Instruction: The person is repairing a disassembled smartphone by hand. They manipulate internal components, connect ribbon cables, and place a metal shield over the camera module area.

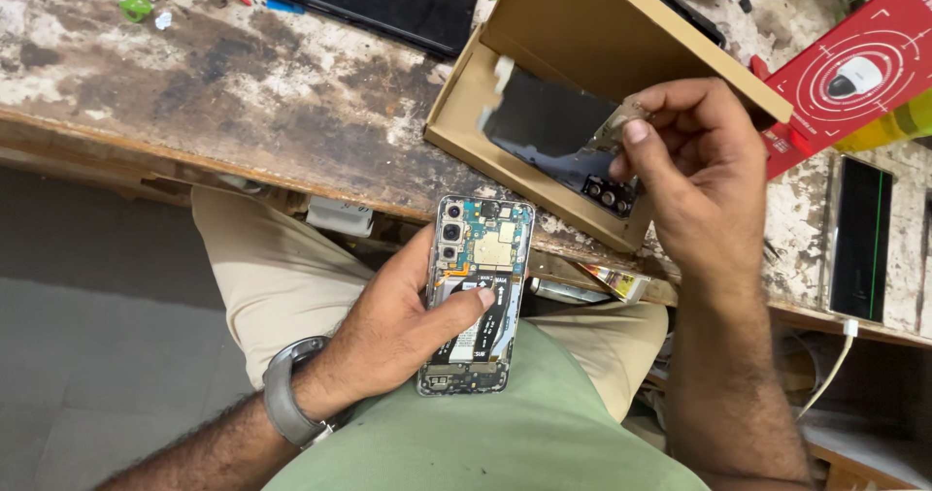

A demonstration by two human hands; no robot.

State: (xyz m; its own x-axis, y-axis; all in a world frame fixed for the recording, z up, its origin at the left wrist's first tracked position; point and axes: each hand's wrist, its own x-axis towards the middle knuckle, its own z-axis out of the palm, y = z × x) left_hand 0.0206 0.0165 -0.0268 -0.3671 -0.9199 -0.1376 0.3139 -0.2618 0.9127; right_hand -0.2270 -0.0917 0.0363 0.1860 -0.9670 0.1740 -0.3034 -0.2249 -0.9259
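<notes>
So from my head cam: my left hand point(398, 326) is wrapped around an opened smartphone point(476, 292), back cover off, circuit board and battery showing, thumb lying flat across the battery area. The phone sits near the middle of the frame, over my lap, just below the edge of the worn workbench point(243, 93).

My right hand point(694, 176) is up at about 2 o'clock from the phone, fingers pinched shut on a dark back panel point(553, 127) with its camera cutouts at the lower end. The panel hangs right over the open cardboard box point(466, 113), and I can't tell whether its far corner touches the box wall or just clears it.

Other stuff around: a red box point(854, 74) at 2 o'clock past my right hand, a second phone with a dark screen point(861, 239) at 3 o'clock with a white cable point(837, 360) plugged in, and a dark tablet-looking slab point(369, 1) at 11 o'clock.

My take on handling this well: keep holding the panel by its edges only so no prints or bending. I'd keep that left thumb light too, since it's lying right by the flex cables. And the phone is over my lap, not the bench, so a firm wrap matters; a slip looks like a straight drop to the floor.
</notes>
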